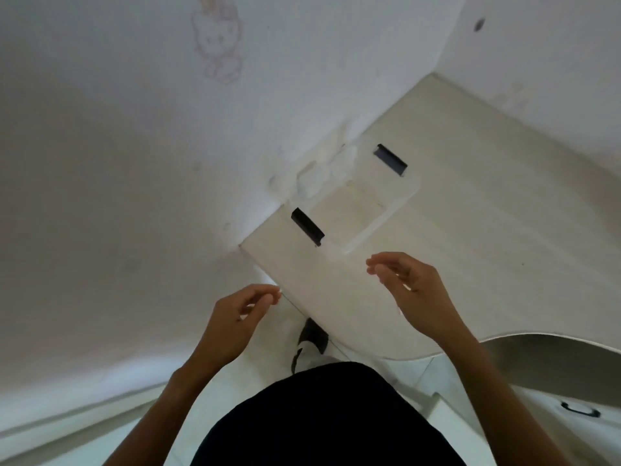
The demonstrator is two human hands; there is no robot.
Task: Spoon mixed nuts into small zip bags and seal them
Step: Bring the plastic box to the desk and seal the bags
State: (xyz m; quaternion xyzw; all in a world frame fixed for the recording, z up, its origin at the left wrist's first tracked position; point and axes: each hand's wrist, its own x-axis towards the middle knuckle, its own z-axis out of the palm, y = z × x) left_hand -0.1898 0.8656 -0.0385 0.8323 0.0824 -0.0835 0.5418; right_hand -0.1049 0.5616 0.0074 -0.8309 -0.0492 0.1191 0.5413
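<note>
Both hands hang in the air above the near edge of the pale worktop (pixel 470 163), and neither has hold of anything. On the left, the left hand (pixel 235 317) is loosely curled, thumb and fingertips close together but nothing between them. Over to the right and a little farther off, the right hand (pixel 413 290) is likewise relaxed and half-curled, its fingers pointing left.

No nuts, spoon or zip bags show anywhere in view, so where they lie cannot be told. What does sit on the worktop, beyond the hands and against the wall, is a clear container (pixel 363 196) with a black clip (pixel 307 227) on its near-left side and another at its far right; it looks empty.

By my judgement the filling has not started: this is the setting-up step. The next move calls for reaching forward to that container, or fetching the nuts and bags from out of view.
</note>
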